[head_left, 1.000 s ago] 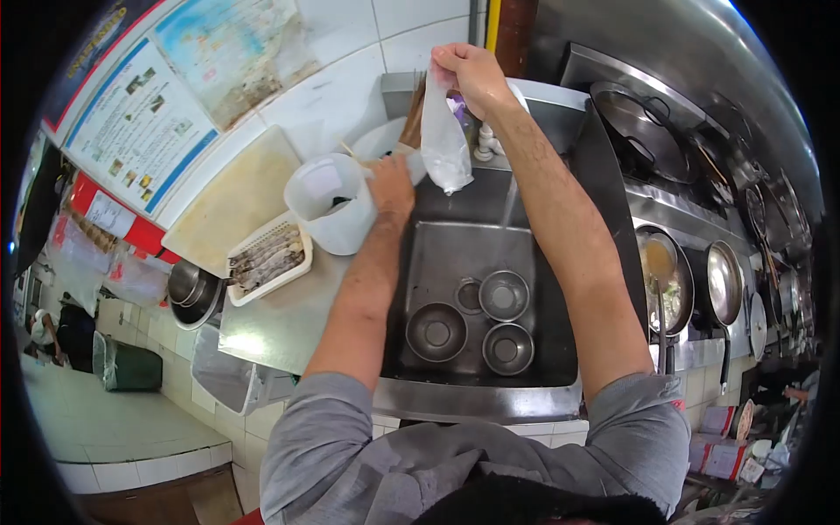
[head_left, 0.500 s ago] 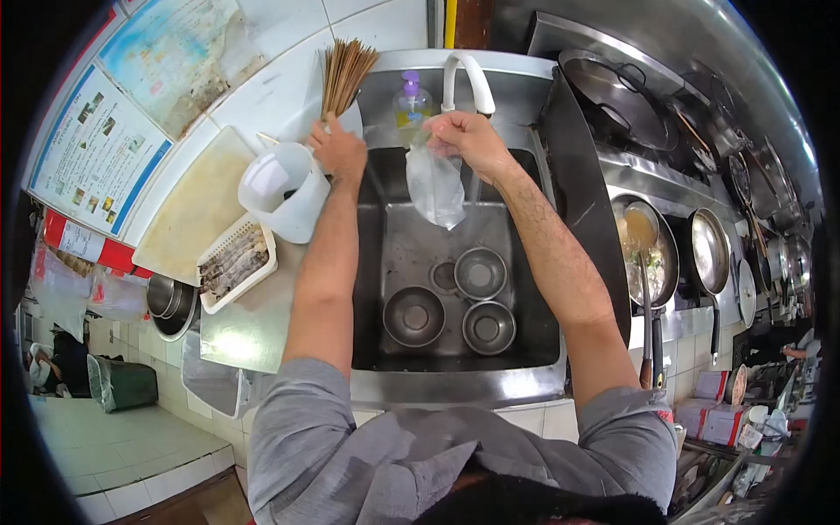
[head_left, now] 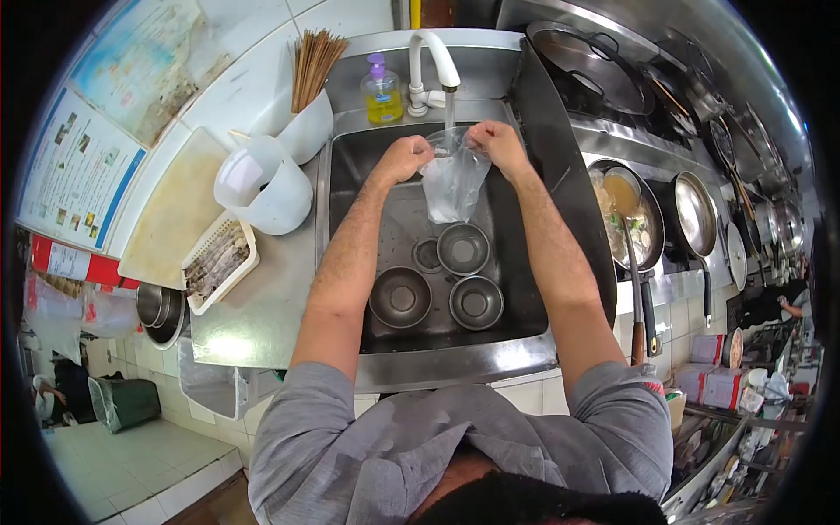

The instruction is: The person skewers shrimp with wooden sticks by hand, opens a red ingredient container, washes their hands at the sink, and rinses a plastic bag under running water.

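Note:
My left hand point(head_left: 405, 159) and my right hand point(head_left: 499, 146) each pinch one side of the mouth of a clear plastic bag point(head_left: 452, 185), holding it wide over the sink point(head_left: 350, 179). Water from the white faucet point(head_left: 435, 54) runs down at the bag's mouth. Whitish contents show low in the bag. Below it, three metal bowls stand on the sink floor: one to the left point(head_left: 401, 297), one at upper right point(head_left: 463, 249) and one at lower right point(head_left: 476, 303).
Left of the sink are a white container point(head_left: 278, 197), a holder with wooden sticks point(head_left: 315, 70) and a white basket point(head_left: 219, 262) of dark food. A soap bottle point(head_left: 382, 98) stands behind the sink. Pans, one with food point(head_left: 632, 219), line the stove at right.
My left hand has left the sticks and their holder and taken hold of the bag. The bag has come under the running water, spread between both hands. The view has shifted too.

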A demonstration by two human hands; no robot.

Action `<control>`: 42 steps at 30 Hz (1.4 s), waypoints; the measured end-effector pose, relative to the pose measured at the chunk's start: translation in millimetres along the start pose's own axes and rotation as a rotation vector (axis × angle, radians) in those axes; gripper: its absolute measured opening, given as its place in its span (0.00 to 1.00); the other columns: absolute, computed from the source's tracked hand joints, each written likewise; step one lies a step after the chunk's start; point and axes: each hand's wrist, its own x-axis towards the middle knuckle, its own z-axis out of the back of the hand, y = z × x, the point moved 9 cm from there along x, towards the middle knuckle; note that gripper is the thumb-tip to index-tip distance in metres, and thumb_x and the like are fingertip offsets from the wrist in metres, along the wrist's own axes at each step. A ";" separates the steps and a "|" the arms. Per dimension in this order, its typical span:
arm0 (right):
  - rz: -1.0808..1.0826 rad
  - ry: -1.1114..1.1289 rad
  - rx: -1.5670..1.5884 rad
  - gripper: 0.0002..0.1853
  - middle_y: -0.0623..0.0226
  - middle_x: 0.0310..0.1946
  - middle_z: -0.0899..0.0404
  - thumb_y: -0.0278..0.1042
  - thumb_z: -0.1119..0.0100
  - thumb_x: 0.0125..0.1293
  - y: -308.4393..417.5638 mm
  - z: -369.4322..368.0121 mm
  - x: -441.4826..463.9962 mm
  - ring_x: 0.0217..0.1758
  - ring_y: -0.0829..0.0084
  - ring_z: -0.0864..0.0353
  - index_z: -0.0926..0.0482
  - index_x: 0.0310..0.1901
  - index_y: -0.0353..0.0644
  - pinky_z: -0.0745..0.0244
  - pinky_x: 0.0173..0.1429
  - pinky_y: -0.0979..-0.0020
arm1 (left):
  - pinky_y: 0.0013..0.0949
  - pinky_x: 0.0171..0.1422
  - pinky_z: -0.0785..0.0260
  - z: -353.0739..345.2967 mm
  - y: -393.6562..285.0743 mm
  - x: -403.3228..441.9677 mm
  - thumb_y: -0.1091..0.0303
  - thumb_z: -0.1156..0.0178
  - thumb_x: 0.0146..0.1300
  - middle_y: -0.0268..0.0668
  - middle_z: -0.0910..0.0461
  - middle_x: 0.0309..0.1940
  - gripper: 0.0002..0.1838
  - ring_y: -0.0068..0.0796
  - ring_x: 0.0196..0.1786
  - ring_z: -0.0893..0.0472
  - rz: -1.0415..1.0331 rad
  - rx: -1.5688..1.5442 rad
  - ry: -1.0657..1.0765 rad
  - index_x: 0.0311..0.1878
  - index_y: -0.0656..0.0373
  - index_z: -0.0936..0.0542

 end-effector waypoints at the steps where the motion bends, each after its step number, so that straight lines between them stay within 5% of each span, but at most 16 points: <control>1: 0.095 -0.249 -0.221 0.08 0.64 0.34 0.20 0.33 0.40 0.64 -10.7 23.6 2.3 0.38 0.70 0.23 0.20 0.39 0.38 0.28 0.46 0.69 | 0.37 0.44 0.27 -0.5 -1.1 3.5 0.65 0.37 0.57 0.39 0.16 0.32 0.09 0.35 0.37 0.18 -0.013 0.066 -0.050 0.36 0.61 0.19; 3: 0.277 -0.818 -0.669 0.18 0.55 0.45 0.28 0.34 0.33 0.54 17.6 37.2 -38.9 0.52 0.53 0.29 0.24 0.47 0.44 0.33 0.55 0.56 | 0.36 0.44 0.27 -8.9 -11.5 3.5 0.65 0.37 0.57 0.40 0.17 0.32 0.10 0.35 0.37 0.18 0.026 0.114 -0.066 0.36 0.62 0.20; 6: 0.355 -0.942 -0.653 0.24 0.55 0.50 0.34 0.32 0.31 0.49 38.0 8.5 -76.6 0.55 0.52 0.33 0.28 0.50 0.46 0.37 0.59 0.54 | 0.37 0.43 0.27 -18.7 -10.7 9.0 0.65 0.38 0.56 0.42 0.17 0.30 0.10 0.36 0.35 0.17 0.068 0.131 -0.092 0.36 0.63 0.20; 9: 0.237 -0.703 -0.499 0.25 0.54 0.44 0.31 0.27 0.30 0.46 4.4 -19.4 -65.8 0.49 0.54 0.29 0.28 0.47 0.44 0.32 0.54 0.58 | 0.38 0.43 0.26 -28.2 -12.3 3.7 0.63 0.37 0.54 0.43 0.17 0.28 0.12 0.37 0.36 0.17 0.211 -0.032 -0.100 0.36 0.62 0.19; 11: 0.194 -0.634 -0.443 0.24 0.54 0.42 0.28 0.27 0.30 0.46 -11.5 -27.7 -60.8 0.47 0.54 0.27 0.27 0.46 0.44 0.30 0.51 0.59 | 0.32 0.36 0.29 -20.9 -32.8 -0.2 0.65 0.37 0.55 0.39 0.18 0.27 0.12 0.26 0.31 0.18 0.100 0.192 -0.221 0.35 0.65 0.20; 13: 0.121 -0.517 -0.308 0.19 0.64 0.31 0.22 0.26 0.30 0.49 -24.4 -32.8 -47.8 0.34 0.70 0.22 0.25 0.43 0.41 0.26 0.38 0.67 | 0.32 0.36 0.29 -21.5 -38.8 -2.8 0.63 0.36 0.54 0.41 0.17 0.27 0.14 0.26 0.31 0.18 0.084 0.207 -0.244 0.35 0.66 0.20; 16: 0.139 -0.489 -0.361 0.11 0.67 0.25 0.21 0.25 0.33 0.53 -27.1 -31.7 -44.8 0.30 0.75 0.21 0.22 0.39 0.40 0.27 0.34 0.69 | 0.32 0.37 0.29 -24.4 -42.5 -7.7 0.62 0.36 0.54 0.40 0.17 0.27 0.14 0.27 0.31 0.18 0.081 0.200 -0.246 0.37 0.65 0.19; 20: 0.165 -0.488 -0.350 0.05 0.70 0.24 0.21 0.25 0.37 0.58 -25.8 -27.1 -42.2 0.26 0.78 0.23 0.20 0.36 0.38 0.28 0.31 0.72 | 0.30 0.39 0.29 -33.5 -16.0 2.6 0.67 0.35 0.55 0.33 0.17 0.33 0.12 0.25 0.34 0.20 0.081 -0.070 -0.156 0.41 0.62 0.18; 24: -0.021 -0.416 0.077 0.04 0.67 0.21 0.22 0.26 0.40 0.60 -48.8 -18.5 -36.9 0.21 0.76 0.24 0.19 0.33 0.36 0.28 0.25 0.71 | 0.29 0.40 0.30 -39.5 -28.3 -7.3 0.71 0.34 0.55 0.32 0.18 0.39 0.14 0.23 0.36 0.21 0.018 -0.148 -0.105 0.44 0.62 0.20; 28: -0.119 -0.375 0.293 0.02 0.65 0.24 0.23 0.24 0.42 0.61 -62.4 -22.5 -37.7 0.22 0.76 0.25 0.23 0.35 0.37 0.25 0.26 0.74 | 0.30 0.40 0.28 -49.8 -0.9 -5.6 0.73 0.31 0.51 0.34 0.19 0.41 0.16 0.24 0.37 0.20 0.219 -0.137 -0.016 0.44 0.62 0.21; 35: 0.014 -0.638 0.200 0.16 0.66 0.25 0.28 0.14 0.42 0.54 -86.9 -19.0 -40.2 0.22 0.75 0.25 0.37 0.38 0.41 0.28 0.21 0.71 | 0.29 0.39 0.26 -38.6 -8.8 -8.6 0.71 0.31 0.42 0.36 0.17 0.26 0.12 0.26 0.31 0.18 0.156 0.234 -0.343 0.32 0.62 0.19; 37: 0.145 -0.722 -0.122 0.19 0.67 0.23 0.31 0.12 0.42 0.51 -89.0 -12.5 -32.3 0.21 0.76 0.26 0.41 0.36 0.43 0.29 0.21 0.71 | 0.30 0.40 0.26 -38.8 -5.7 -6.5 0.71 0.31 0.42 0.36 0.16 0.27 0.12 0.27 0.32 0.18 0.181 0.254 -0.408 0.33 0.62 0.18; 42: 0.140 -0.598 0.090 0.19 0.67 0.24 0.32 0.13 0.43 0.51 -74.2 -1.8 -21.4 0.20 0.76 0.29 0.40 0.38 0.43 0.32 0.21 0.72 | 0.33 0.42 0.25 -36.8 -4.7 -2.1 0.71 0.32 0.42 0.38 0.15 0.29 0.12 0.31 0.34 0.16 0.113 0.102 -0.437 0.34 0.60 0.17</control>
